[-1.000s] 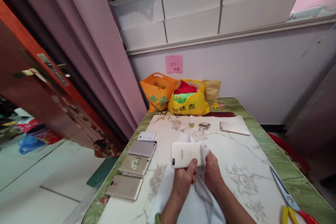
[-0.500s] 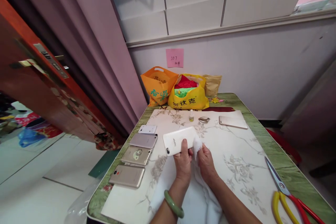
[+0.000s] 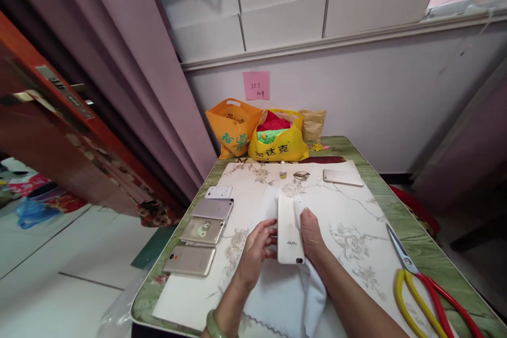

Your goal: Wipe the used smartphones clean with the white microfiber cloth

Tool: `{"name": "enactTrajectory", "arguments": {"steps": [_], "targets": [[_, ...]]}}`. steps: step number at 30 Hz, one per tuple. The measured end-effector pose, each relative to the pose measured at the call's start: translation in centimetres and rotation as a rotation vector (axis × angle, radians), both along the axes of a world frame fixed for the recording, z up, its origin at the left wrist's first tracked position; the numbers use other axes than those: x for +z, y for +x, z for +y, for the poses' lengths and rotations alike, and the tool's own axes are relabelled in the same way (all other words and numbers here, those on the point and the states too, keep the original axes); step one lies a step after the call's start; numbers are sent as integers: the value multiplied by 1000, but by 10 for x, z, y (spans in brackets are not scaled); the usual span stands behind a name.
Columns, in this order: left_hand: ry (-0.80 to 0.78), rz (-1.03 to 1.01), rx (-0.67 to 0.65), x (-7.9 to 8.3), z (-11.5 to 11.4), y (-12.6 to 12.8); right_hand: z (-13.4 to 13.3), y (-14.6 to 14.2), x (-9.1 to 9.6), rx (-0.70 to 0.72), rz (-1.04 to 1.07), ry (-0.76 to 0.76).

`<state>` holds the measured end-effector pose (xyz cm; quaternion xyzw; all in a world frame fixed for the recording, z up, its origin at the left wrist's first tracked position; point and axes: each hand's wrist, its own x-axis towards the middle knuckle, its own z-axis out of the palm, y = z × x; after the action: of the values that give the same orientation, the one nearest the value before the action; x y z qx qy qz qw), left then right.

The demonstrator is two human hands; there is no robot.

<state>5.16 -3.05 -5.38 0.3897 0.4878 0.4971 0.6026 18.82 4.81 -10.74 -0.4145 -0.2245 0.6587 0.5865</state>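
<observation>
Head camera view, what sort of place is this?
Probably a room in a home, though a small workroom is possible: a long pink curtain hangs beside a wooden door, and a table with a flowered mat stands near the wall.

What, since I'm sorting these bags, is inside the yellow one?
Red material and green material show in the opening of the yellow bag. Anything deeper is hidden by them and the bag's front.
</observation>
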Motion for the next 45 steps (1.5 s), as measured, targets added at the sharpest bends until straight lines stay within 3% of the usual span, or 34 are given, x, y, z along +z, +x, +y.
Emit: {"name": "enactTrajectory", "arguments": {"steps": [3,6,13,17,22,24,31,37,41,45], "targets": [[-52,170,-31,-8,9,9,-5,-3,3,23,-48,67],[10,300,46,-16,20,19,-7,-2,1,121,-25,120],[85,179,388,-11,46,16,-9,-5,-4,364,-56,254],[137,141,572,-6,68,11,-12,-6,1,390,-87,335],[201,183,678,-12,76,16,-13,-4,3,364,-51,279],[209,202,614,-12,74,15,-13,-3,3,365,-57,272],[187,383,193,3,54,1,-12,-5,-2,378,-53,282],[4,367,-214,-4,36,-7,-6,-5,-8,261,35,157],[-122,294,-294,-6,29,-17,-7,-5,-8,218,-4,163],[-120,112,-289,-4,15,-18,-6,-5,-8,107,-20,89]]}}
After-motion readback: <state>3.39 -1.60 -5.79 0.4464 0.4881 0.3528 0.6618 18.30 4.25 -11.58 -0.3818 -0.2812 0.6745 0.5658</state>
